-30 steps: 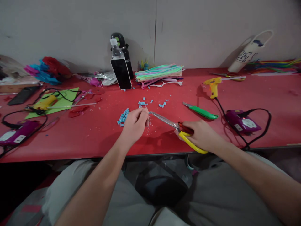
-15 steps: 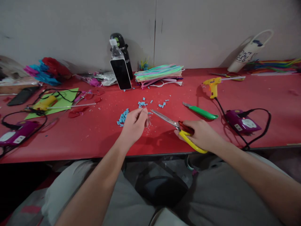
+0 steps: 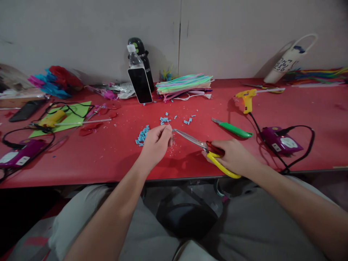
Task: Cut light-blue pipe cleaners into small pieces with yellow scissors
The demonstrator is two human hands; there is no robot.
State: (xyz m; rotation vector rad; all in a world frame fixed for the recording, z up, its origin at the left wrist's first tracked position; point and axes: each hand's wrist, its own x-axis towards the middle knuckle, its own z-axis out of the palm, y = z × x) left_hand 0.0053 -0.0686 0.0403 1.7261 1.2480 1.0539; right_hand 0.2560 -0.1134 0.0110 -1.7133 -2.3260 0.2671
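My left hand (image 3: 159, 140) is closed in a pinch above the red tabletop; whatever sits between its fingertips is too small to make out. In my right hand (image 3: 233, 156) is a pair of scissors (image 3: 193, 139) with red and yellow handles. Their blades look nearly closed, and the tips come right up to my left fingertips. Beside my left hand lies a pile of small blue pieces (image 3: 142, 136). More blue pieces (image 3: 164, 120) are scattered just beyond it, with a few others (image 3: 187, 121) to the right. Pale crumbs dot the table beneath the blades.
A green utility knife (image 3: 235, 129) lies right of the scissors. Farther right are a yellow glue gun (image 3: 247, 98) and a purple power socket (image 3: 281, 140) with a cord. A phone (image 3: 140, 85) leans on a bottle at the back, beside bundled pipe cleaners (image 3: 185, 85).
The scissor blades have drawn closer together, their tips now at my left fingertips. Both hands stay in nearly the same place.
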